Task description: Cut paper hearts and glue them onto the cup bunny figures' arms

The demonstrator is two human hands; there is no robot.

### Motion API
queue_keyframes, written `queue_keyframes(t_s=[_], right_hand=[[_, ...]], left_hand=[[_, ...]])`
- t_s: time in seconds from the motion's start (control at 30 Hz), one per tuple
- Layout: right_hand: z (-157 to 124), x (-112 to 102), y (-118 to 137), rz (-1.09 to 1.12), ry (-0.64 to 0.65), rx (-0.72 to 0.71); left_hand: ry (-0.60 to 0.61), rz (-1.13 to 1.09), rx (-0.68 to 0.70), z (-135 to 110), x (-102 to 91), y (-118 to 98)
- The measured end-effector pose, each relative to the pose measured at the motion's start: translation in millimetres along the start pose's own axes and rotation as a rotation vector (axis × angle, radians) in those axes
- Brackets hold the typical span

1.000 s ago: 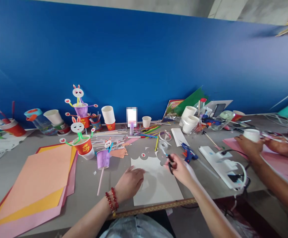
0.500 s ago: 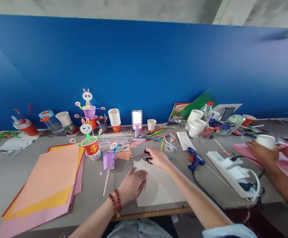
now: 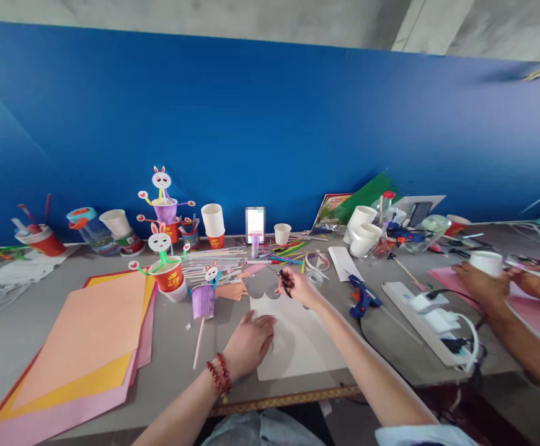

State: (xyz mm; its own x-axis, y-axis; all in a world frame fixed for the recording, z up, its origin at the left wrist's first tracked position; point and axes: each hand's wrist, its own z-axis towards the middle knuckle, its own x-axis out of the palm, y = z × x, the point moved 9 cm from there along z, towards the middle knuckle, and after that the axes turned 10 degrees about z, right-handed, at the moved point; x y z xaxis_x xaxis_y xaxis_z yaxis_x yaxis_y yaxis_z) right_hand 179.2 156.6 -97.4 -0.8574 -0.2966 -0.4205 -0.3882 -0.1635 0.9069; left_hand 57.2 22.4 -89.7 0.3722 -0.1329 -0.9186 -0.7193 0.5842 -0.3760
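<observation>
My right hand (image 3: 301,290) grips a pair of scissors (image 3: 284,284) by the black handles, above the top edge of a sheet of white paper (image 3: 304,347). The blades are hard to make out and point away to the upper left. A tiny red-and-white piece (image 3: 278,291) shows beside the handles. That paper edge has scalloped, cut-out curves. My left hand (image 3: 251,341) rests with loosely bent fingers at the sheet's left edge, holding nothing. Left of it stands a purple paper cup (image 3: 203,301) with a small rabbit face (image 3: 211,271) and a pale straw (image 3: 198,342).
Coloured paper sheets (image 3: 84,334) lie at left. Rabbit-faced cup figures (image 3: 167,275) stand behind. A blue glue gun (image 3: 364,296) and a white power strip (image 3: 421,322) with cords lie at right. Another person's hands (image 3: 486,285) hold a white cup (image 3: 486,263) farther right.
The scissors have swung from pointing left to pointing up and away, as my right hand moved slightly right. My left hand has stayed nearly still. The view has shifted a little.
</observation>
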Motion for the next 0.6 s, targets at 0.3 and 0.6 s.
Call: queue_keyframes(t_s=[0.3,0.6], right_hand=[[-18.6,11.9,-6.0,0.183,-0.088,0.092],[-82.2,33.1,49.1,0.685,-0.093,0.084]], left_hand=[[-0.212,-0.196,-0.084,-5.5,-27.9,5.5],[-0.284,-0.674,-0.402,-28.4,-54.3,33.5]])
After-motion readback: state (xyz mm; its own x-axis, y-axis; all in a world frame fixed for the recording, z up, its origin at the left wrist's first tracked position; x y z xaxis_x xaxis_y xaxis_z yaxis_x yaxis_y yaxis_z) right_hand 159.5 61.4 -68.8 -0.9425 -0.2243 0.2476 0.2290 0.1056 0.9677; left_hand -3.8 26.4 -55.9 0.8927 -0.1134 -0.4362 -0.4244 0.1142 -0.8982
